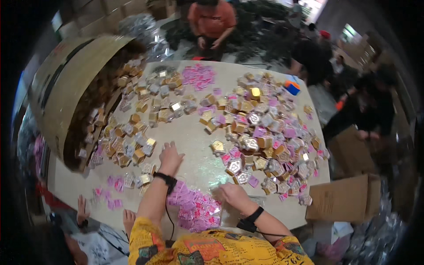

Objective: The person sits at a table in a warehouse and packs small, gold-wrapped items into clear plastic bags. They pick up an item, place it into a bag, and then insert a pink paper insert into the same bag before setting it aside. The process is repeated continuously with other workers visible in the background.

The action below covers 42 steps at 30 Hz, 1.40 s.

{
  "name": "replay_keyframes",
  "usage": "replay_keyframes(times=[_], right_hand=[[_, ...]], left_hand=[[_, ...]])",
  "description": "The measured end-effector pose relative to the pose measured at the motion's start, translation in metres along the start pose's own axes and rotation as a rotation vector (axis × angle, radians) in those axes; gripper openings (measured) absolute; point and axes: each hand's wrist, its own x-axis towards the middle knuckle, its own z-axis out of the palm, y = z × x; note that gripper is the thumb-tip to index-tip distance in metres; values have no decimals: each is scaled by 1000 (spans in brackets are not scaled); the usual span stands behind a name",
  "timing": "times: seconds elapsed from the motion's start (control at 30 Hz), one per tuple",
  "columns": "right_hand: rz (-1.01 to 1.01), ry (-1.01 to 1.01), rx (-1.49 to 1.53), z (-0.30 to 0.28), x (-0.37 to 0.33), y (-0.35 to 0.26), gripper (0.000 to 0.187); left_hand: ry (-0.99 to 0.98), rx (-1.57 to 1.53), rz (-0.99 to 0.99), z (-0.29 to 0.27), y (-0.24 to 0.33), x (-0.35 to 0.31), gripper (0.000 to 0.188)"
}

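My left hand (171, 159) reaches over the bare middle of the table, fingers stretched and thumb apart, with nothing visible in it. It is nearest to a loose group of small gold blocks in clear wrap (128, 143). Closer to my body, my right hand (235, 195) is closed with its fingertips together; whatever is between them is too blurred to make out. What looks like a clear plastic bag (234, 215) lies below that hand. A pile of pink and lilac printed cards (194, 207) lies between my forearms, against the table's near edge.
On the left, a large cardboard box (66, 95) lies tipped, spilling wrapped blocks onto the table (194, 132). A heap of wrapped blocks and pink cards (265, 137) covers the right side. An orange-and-blue object (292, 87) sits far right. Another person's hand (82, 210) rests at lower left.
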Motion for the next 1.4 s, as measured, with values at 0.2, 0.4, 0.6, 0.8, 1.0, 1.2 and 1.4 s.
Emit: replay_keyframes(times=[0.2, 0.4, 0.6, 0.8, 1.0, 1.2, 1.4], right_hand=[[15, -17, 28, 2, -12, 1, 10], [-9, 68, 81, -8, 3, -9, 8], [-77, 276, 104, -55, 33, -29, 6], [-178, 304, 156, -75, 41, -79, 7], [-327, 339, 7, -89, 36, -112, 8], [-493, 381, -278, -92, 29, -128, 9], [-481, 324, -392, -91, 17, -135, 6]], left_hand=[[-87, -128, -333, 48, -45, 15, 68], [-13, -497, -352, 37, -32, 9, 62], [-250, -1632, -300, -61, 23, -51, 72], [-404, -2051, -124, -93, 47, -116, 69], [-273, -1716, 176, -95, 64, -137, 63], [-23, -1430, 304, -100, 67, -156, 59], [99, -1126, 352, -114, 68, -165, 64]])
